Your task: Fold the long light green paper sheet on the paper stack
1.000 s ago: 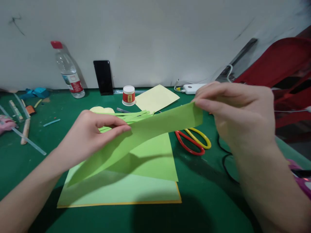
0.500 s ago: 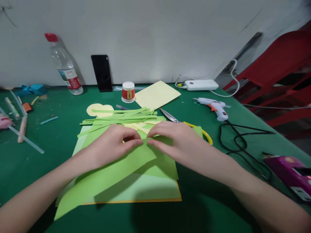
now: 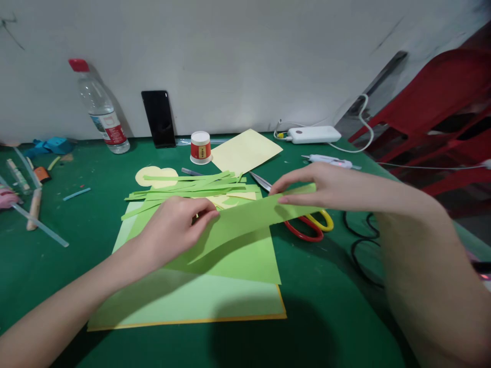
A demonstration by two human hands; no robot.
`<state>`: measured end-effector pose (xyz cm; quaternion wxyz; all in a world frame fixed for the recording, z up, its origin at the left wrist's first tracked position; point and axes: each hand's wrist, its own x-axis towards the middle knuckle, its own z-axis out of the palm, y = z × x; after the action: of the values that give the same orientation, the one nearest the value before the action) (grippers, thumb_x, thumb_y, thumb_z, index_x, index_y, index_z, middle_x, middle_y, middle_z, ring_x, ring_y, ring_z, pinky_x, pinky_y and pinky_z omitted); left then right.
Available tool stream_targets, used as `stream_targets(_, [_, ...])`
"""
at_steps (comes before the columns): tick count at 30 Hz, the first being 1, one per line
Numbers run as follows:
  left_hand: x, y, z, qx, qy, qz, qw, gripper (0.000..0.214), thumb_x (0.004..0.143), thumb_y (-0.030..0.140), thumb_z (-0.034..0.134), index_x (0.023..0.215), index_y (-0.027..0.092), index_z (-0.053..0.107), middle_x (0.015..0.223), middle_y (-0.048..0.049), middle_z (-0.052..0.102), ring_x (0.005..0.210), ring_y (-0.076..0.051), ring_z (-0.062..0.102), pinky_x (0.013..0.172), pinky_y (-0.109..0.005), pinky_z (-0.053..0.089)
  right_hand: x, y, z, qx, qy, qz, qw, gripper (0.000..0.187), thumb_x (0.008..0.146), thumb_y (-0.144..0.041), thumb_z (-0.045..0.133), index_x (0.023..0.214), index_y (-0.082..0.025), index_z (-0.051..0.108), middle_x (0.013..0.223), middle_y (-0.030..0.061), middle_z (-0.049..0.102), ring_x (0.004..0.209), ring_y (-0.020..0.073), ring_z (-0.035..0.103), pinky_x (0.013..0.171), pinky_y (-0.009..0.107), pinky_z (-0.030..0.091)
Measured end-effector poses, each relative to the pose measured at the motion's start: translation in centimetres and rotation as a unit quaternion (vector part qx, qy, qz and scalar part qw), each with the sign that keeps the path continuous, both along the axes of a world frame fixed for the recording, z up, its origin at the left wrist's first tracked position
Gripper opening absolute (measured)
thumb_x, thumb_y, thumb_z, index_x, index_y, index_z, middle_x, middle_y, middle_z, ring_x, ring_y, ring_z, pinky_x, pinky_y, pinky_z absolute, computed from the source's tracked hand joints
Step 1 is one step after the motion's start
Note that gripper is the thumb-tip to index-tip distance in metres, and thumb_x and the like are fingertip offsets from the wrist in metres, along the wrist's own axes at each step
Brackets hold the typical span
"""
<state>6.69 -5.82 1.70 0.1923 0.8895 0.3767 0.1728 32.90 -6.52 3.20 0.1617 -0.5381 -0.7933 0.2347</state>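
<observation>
A long piece of green paper [image 3: 245, 217] is raised above the stack, spanning my two hands. My left hand [image 3: 176, 225] is closed in a pinch on its upper edge near the middle of the view. At the right end, my right hand [image 3: 310, 189] grips the same piece between thumb and fingers. Underneath lie a green sheet [image 3: 245, 263] and a pale green sheet [image 3: 192, 299] with an orange edge below it. Several thin green strips [image 3: 199, 189] rest across the back of the stack. Scissors [image 3: 303, 230] with red and yellow handles lie partly under my right hand.
Behind the strips are pale yellow paper [image 3: 247, 151], a paper cup [image 3: 200, 148], a phone [image 3: 159, 118] and a water bottle [image 3: 103, 112]. A glue gun [image 3: 330, 161], partly hidden by my right hand, and a white power bank-like box [image 3: 314, 134] lie at the right.
My right hand has moved right and slightly up, carrying the paper's right end with it. The paper's lower left corner has drawn up from the table's front. My left hand stays nearly in place.
</observation>
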Motion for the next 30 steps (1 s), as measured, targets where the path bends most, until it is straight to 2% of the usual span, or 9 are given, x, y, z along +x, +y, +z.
stream_targets(3, [0.1,-0.2,-0.1,0.014,-0.001,-0.016,1.0,0.021,0.084,0.022,0.047,0.075,0.015,0.064,0.061,0.0021,0.064,0.047,-0.007,0.048,0.048,-0.02,0.032,-1.6,-0.4,-0.5,-0.005,0.043,0.029,0.999,0.019,0.071,-0.04,0.063,0.079,-0.026,0.072,0.079,-0.0002,0.071,0.067,0.0178,0.062,0.056,0.027,0.043])
stream_targets(7, [-0.3,0.1,0.3,0.051,0.022,-0.006,0.998,0.023,0.085,0.024,0.045,0.076,0.015,0.064,0.061,0.0011,0.064,0.05,-0.009,0.051,0.049,-0.02,0.033,-2.4,-0.7,-0.5,0.012,0.035,0.018,0.999,0.019,0.074,-0.034,0.059,0.066,-0.022,0.072,0.062,-0.0006,0.067,0.05,0.0117,0.052,0.044,0.024,0.034])
stream_targets(11, [-1.5,1.2,1.1,0.125,0.104,0.084,0.983,0.022,0.082,0.024,0.045,0.072,0.014,0.062,0.058,-0.0014,0.061,0.047,-0.012,0.05,0.045,-0.021,0.029,-1.8,-0.8,0.2,0.006,-0.035,-0.028,0.999,0.025,0.076,-0.033,0.054,0.066,-0.017,0.072,0.047,-0.0009,0.055,0.04,0.0075,0.032,0.039,0.023,0.025])
stream_targets(14, [-1.9,1.5,1.3,0.194,0.095,0.128,0.968,0.022,0.084,0.024,0.043,0.077,0.013,0.06,0.049,0.0014,0.054,0.038,-0.009,0.039,0.04,-0.021,0.023,-2.3,-0.9,0.6,-0.01,-0.07,-0.025,0.997,0.028,0.078,-0.031,0.051,0.072,-0.014,0.072,0.052,0.0006,0.059,0.044,0.0082,0.036,0.042,0.022,0.029])
stream_targets(18, [-0.9,0.4,0.6,0.241,0.001,0.006,0.97,0.016,0.084,0.019,0.046,0.077,0.013,0.06,0.048,0.0033,0.053,0.04,-0.008,0.045,0.042,-0.019,0.03,-4.5,-1.7,0.3,0.001,-0.079,0.011,0.997,0.028,0.082,-0.025,0.046,0.077,-0.016,0.072,0.061,0.0012,0.065,0.049,0.0094,0.045,0.048,0.023,0.032])
stream_targets(21, [0.2,-0.5,-0.5,0.311,0.002,-0.067,0.948,0.018,0.085,0.026,0.049,0.083,0.014,0.062,0.074,-0.0047,0.066,0.064,-0.015,0.059,0.052,-0.023,0.039,-6.0,-2.6,0.1,0.027,-0.081,0.055,0.995,0.027,0.082,-0.021,0.045,0.076,-0.017,0.072,0.065,0.0014,0.067,0.053,0.0104,0.051,0.052,0.023,0.034])
stream_targets(23, [0.6,-0.6,-1.1,0.325,0.018,-0.099,0.94,0.024,0.087,0.029,0.047,0.08,0.014,0.064,0.072,-0.0051,0.067,0.065,-0.016,0.06,0.055,-0.025,0.04,-6.4,-3.0,0.2,0.041,-0.08,0.067,0.994,0.027,0.082,-0.019,0.045,0.075,-0.018,0.072,0.068,0.0019,0.068,0.057,0.0114,0.054,0.054,0.023,0.035])
stream_targets(27, [-0.3,0.8,-1.6,0.29,0.053,-0.083,0.952,0.039,0.089,0.028,0.041,0.057,0.015,0.06,0.043,0.0014,0.056,0.038,-0.01,0.046,0.04,-0.023,0.024,-4.7,-2.7,0.8,0.048,-0.07,0.03,0.996,0.025,0.081,-0.022,0.048,0.074,-0.018,0.073,0.069,0.0023,0.07,0.057,0.0125,0.057,0.053,0.023,0.037])
stream_targets(30, [-1.5,2.5,-1.2,0.265,0.064,-0.038,0.961,0.039,0.089,0.031,0.04,0.061,0.016,0.062,0.046,0.0008,0.058,0.039,-0.009,0.045,0.04,-0.022,0.022,-2.4,-1.7,1.0,0.055,-0.077,-0.04,0.995,0.023,0.078,-0.028,0.054,0.07,-0.018,0.074,0.065,0.0025,0.07,0.05,0.0126,0.054,0.045,0.023,0.036])
